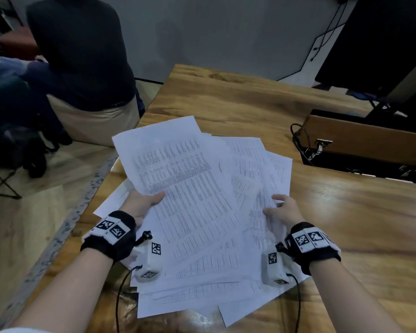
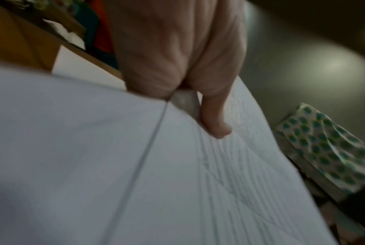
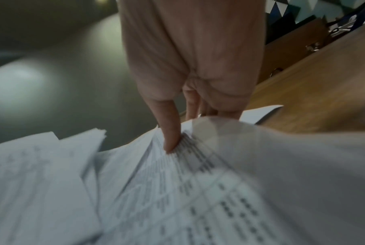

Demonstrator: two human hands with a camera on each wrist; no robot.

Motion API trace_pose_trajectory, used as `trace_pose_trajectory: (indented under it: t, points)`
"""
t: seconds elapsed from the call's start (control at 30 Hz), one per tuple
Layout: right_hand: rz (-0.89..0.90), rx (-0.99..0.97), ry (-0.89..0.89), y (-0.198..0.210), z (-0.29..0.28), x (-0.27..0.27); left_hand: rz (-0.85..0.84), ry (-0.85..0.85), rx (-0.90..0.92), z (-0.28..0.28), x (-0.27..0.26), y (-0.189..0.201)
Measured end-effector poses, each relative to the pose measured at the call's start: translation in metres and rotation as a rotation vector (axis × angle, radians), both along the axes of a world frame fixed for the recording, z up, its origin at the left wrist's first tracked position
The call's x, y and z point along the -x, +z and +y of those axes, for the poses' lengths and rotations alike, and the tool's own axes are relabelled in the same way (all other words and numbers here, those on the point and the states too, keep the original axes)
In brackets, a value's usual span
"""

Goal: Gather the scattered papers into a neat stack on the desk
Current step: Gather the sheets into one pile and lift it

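**Loose fan of pages, one slip from scattering again**

Nearest me, the bottom white printed sheets lie splayed on the glossy wooden desk, corners poking every way. Above them the left hand pinches the big top page of the white printed papers, thumb on top, fingers beneath. The right hand grips the fan's right edge, thumb pressed into the print. I reckon uneven squeezing could buckle pages, or the far left sheet could slide off the desk's edge.
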State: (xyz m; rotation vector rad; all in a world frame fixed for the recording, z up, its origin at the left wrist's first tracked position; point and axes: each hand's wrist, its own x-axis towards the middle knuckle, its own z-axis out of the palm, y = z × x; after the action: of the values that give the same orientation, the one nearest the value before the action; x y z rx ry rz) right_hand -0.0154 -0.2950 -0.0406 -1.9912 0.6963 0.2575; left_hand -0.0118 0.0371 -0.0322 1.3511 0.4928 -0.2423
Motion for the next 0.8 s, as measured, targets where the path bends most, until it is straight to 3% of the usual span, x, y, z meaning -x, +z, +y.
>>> trace_pose_trajectory:
  t: [0.3,0.37,0.47,0.63,0.73,0.8]
  points:
    - [-0.147,-0.180,-0.031,-0.003,0.034,0.016,0.215,-0.017,0.171,-0.002,-0.001,-0.006]
    - [-0.133,-0.208,-0.064,-0.008,0.042,0.015,0.214,-0.051,0.125,-0.012,-0.001,-0.003]
    - [-0.019,-0.316,-0.118,-0.004,0.038,0.009,0.191,-0.090,0.024,-0.020,-0.001,0.005]
    - [0.174,-0.423,-0.059,0.007,0.018,0.008,0.240,-0.161,0.083,-0.016,0.006,0.006]
    - [0.269,-0.345,0.083,0.017,0.013,0.010,0.208,-0.184,0.095,-0.003,0.003,0.006]
    - [0.291,-0.289,0.158,0.020,0.020,0.005,0.182,-0.253,-0.030,-0.007,0.002,0.009]
